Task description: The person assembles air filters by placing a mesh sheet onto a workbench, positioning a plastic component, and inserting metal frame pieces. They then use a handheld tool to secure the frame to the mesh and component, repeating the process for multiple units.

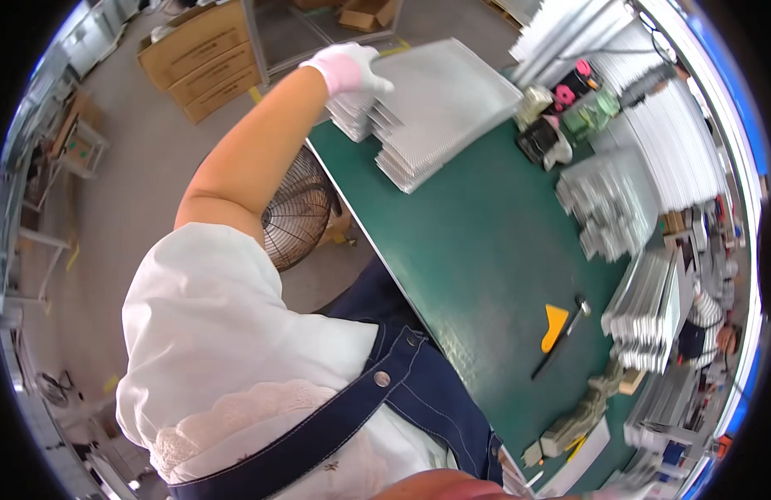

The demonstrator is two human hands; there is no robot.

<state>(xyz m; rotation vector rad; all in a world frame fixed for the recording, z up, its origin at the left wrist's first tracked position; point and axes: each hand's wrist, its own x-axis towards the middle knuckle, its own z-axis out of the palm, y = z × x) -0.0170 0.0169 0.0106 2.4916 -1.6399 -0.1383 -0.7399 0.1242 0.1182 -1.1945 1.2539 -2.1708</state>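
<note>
Stacked cartons [204,62] stand between ten and eleven o'clock, a caged fan [292,215] at ten. Near twelve, the gloved left hand [350,70] is at the left corner of the silver mesh panels [448,96] — thumb spread from bent fingers; whether they grip or merely touch, I cannot tell. The panels lie piled at one o'clock on the green table [477,250]; a yellow scraper [554,327] and hammer [562,337] lie at four.

On the bench [469,242], the panel stack [452,92] lies at the far end, the scraper [554,325] nearer, just left of the hammer [560,340]. The fan [295,208] stands left of the bench.
</note>
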